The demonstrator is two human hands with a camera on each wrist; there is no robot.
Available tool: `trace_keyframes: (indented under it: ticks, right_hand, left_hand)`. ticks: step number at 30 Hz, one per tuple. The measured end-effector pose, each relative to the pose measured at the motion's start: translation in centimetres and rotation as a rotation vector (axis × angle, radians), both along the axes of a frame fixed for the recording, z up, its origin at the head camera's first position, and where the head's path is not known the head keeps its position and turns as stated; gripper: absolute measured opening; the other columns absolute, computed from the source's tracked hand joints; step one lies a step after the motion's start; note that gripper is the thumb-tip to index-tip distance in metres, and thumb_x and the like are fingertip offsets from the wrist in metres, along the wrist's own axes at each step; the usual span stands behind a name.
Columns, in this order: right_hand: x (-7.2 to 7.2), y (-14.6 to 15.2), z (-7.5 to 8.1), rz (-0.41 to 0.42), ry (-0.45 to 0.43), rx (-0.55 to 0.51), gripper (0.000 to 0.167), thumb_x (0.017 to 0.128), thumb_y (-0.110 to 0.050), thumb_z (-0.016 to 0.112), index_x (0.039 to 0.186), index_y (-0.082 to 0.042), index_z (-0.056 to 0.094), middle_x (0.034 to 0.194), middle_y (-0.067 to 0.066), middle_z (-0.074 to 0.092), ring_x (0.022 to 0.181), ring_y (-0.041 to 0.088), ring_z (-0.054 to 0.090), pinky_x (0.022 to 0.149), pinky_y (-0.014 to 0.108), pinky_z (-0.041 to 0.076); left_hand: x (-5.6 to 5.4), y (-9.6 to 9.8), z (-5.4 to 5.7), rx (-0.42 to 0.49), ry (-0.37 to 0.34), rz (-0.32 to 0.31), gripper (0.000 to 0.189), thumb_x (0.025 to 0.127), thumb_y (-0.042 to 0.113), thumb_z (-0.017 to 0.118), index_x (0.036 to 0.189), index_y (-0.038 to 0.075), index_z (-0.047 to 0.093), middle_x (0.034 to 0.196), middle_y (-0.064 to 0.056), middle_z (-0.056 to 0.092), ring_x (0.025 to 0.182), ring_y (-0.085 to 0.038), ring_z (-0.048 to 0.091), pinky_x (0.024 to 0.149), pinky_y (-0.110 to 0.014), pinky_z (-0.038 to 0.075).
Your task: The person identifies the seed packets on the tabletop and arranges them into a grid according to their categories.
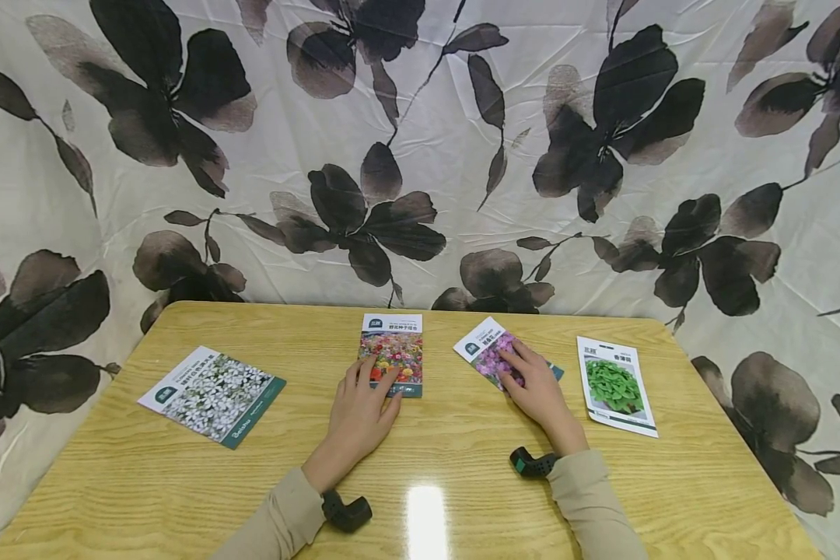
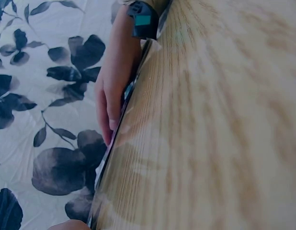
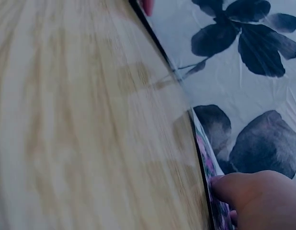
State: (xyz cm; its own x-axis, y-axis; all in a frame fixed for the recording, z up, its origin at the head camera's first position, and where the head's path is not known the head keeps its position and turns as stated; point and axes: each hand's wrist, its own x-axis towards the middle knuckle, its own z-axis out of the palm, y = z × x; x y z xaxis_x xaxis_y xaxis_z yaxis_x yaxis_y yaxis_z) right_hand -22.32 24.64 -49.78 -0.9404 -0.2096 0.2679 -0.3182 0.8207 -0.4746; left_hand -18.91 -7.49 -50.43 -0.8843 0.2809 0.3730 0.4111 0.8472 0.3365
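Observation:
My left hand (image 1: 358,414) rests on the lower left part of a seed packet with red and yellow flowers (image 1: 400,348), its fingers spread and relaxed. My right hand (image 1: 537,395) lies over the lower right part of a seed packet with purple flowers (image 1: 488,356), which is turned at an angle. In the right wrist view the right thumb (image 3: 260,194) touches the face of the purple packet (image 3: 205,153). Only a bit of the left thumb (image 2: 71,225) shows at the bottom of the left wrist view.
A white-flower seed packet (image 1: 217,397) lies slanted on the wooden table (image 1: 462,435) at the left. To the right is a packet with green leaves (image 1: 614,386). Behind the table's back edge hangs a flower-printed cloth (image 1: 420,155).

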Motion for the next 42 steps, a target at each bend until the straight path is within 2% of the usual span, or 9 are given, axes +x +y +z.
trace_keyframes:
  ticks: [7, 12, 19, 24, 31, 34, 42]
  right_hand:
    - [0.2, -0.9, 0.2, -0.044, 0.014, 0.043, 0.047, 0.097, -0.025, 0.061, 0.140, -0.006, 0.057, 0.151, 0.024, 0.041, 0.133, 0.049, 0.040, 0.106, 0.065, 0.031]
    - [0.3, -1.3, 0.3, -0.067, -0.017, 0.050, 0.048, 0.098, -0.026, 0.059, 0.142, -0.007, 0.055, 0.152, 0.023, 0.038, 0.133, 0.047, 0.039, 0.105, 0.066, 0.030]
    - [0.4, -1.9, 0.3, -0.082, -0.040, 0.038, 0.048, 0.098, -0.021, 0.055, 0.143, -0.006, 0.054, 0.154, 0.023, 0.036, 0.133, 0.047, 0.038, 0.102, 0.067, 0.031]
    - [0.4, -2.3, 0.2, -0.088, -0.030, 0.019, 0.047, 0.096, -0.018, 0.057, 0.141, -0.005, 0.054, 0.152, 0.025, 0.037, 0.126, 0.048, 0.041, 0.095, 0.064, 0.035]
    - [0.7, -2.7, 0.4, -0.081, -0.041, 0.005, 0.043, 0.098, -0.020, 0.058, 0.140, -0.012, 0.058, 0.153, 0.025, 0.036, 0.122, 0.045, 0.042, 0.088, 0.057, 0.036]
    - [0.8, -2.9, 0.4, -0.086, -0.027, 0.009, 0.043, 0.097, -0.019, 0.058, 0.140, -0.010, 0.058, 0.152, 0.026, 0.036, 0.119, 0.045, 0.043, 0.087, 0.056, 0.035]
    - [1.0, -3.6, 0.5, -0.117, -0.079, 0.043, 0.047, 0.097, -0.020, 0.054, 0.142, -0.010, 0.056, 0.153, 0.025, 0.034, 0.119, 0.043, 0.039, 0.089, 0.053, 0.033]
  left_hand:
    - [0.0, 0.0, -0.1, -0.002, 0.002, 0.001, 0.041, 0.100, 0.034, 0.059, 0.136, 0.015, 0.061, 0.145, -0.027, 0.040, 0.134, -0.047, 0.034, 0.103, -0.060, 0.036]
    - [-0.1, 0.0, -0.1, 0.003, 0.004, -0.001, 0.041, 0.100, 0.034, 0.058, 0.136, 0.015, 0.061, 0.145, -0.027, 0.040, 0.134, -0.047, 0.034, 0.103, -0.060, 0.036]
    - [-0.1, -0.1, -0.1, 0.002, 0.001, 0.001, 0.041, 0.100, 0.034, 0.057, 0.136, 0.015, 0.061, 0.145, -0.027, 0.041, 0.134, -0.047, 0.034, 0.102, -0.060, 0.036]
    - [-0.1, -0.1, 0.0, -0.004, -0.018, 0.006, 0.041, 0.101, 0.034, 0.056, 0.137, 0.017, 0.060, 0.145, -0.026, 0.040, 0.135, -0.046, 0.034, 0.103, -0.060, 0.035]
    - [0.0, 0.0, 0.1, -0.015, -0.018, 0.011, 0.041, 0.100, 0.034, 0.057, 0.137, 0.017, 0.060, 0.145, -0.026, 0.040, 0.135, -0.046, 0.034, 0.103, -0.060, 0.035]
    - [-0.1, 0.0, 0.0, -0.015, -0.012, 0.010, 0.041, 0.100, 0.035, 0.057, 0.137, 0.017, 0.060, 0.145, -0.026, 0.040, 0.134, -0.046, 0.034, 0.103, -0.060, 0.036]
    - [0.0, 0.0, 0.1, -0.004, -0.008, 0.005, 0.041, 0.100, 0.034, 0.057, 0.137, 0.016, 0.060, 0.145, -0.026, 0.040, 0.134, -0.047, 0.034, 0.102, -0.061, 0.036]
